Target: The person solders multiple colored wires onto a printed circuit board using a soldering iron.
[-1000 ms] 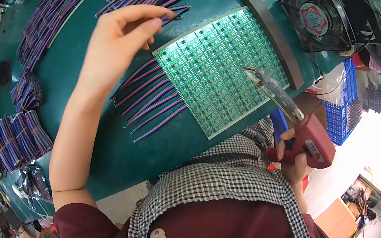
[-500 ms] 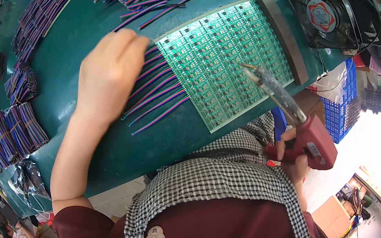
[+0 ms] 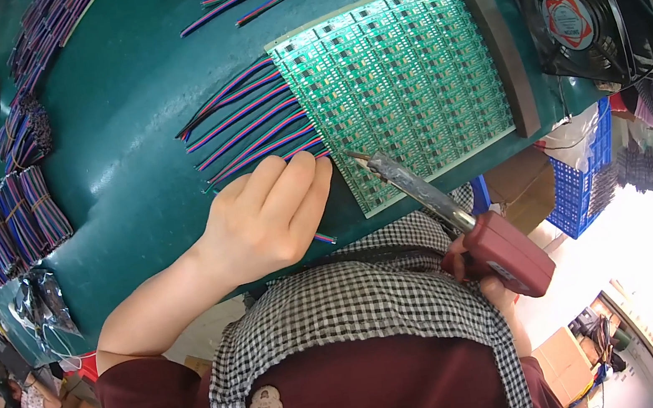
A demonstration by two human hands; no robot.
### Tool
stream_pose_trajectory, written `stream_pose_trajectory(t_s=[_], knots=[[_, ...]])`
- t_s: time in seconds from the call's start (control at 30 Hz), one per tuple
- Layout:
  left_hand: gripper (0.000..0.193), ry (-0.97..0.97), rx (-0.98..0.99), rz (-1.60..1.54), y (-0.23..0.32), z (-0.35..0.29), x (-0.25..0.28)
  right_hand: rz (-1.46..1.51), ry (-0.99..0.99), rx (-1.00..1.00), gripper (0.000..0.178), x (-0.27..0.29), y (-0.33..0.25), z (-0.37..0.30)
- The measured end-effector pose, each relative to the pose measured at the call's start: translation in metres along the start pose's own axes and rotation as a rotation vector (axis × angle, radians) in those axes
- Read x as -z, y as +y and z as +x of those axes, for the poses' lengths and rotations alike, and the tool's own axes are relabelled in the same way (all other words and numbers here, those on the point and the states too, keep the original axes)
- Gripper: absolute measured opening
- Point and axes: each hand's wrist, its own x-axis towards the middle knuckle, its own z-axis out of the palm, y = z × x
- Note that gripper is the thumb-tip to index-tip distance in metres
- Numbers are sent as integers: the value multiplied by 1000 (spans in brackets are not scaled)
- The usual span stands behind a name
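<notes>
The left hand [image 3: 273, 212] pinched a wire [image 3: 325, 239] and the right hand [image 3: 494, 291] gripped a soldering gun [image 3: 511, 252]; soldering seemed in hand, likely next needing steady heat on the circuit board [image 3: 407, 91].

The counter [image 3: 116, 92] has a green surface. Pale floor [image 3: 218, 327] lies below. At right: a blue crate [image 3: 567, 200], intense white light [image 3: 630, 260], and a cardboard box [image 3: 563, 364].

Your one view comes from the left of two wide fisheye cameras on your head. It faces down over your checked apron [image 3: 341, 303] to the bench [image 3: 120, 125], near enough to show your left hand [image 3: 269, 217] and right hand [image 3: 501, 300] clearly, with straight edges bending toward the rim.
</notes>
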Motion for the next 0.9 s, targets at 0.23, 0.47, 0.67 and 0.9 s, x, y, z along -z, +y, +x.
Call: stream_pose_trajectory(t_s=[0.23,0.47,0.67,0.9], knots=[[34,-18,-53,90,-5,-1,-1,35,-8,-59,86,0,0,2],[20,21,-138,145,-7,4,-2,-31,-29,-38,85,4,3,2],[15,3,-119,139,-4,5,-1,-211,-46,34,83,17,15,-3],[14,-5,-141,165,-3,6,-2,-142,-30,10,83,13,13,-3]])
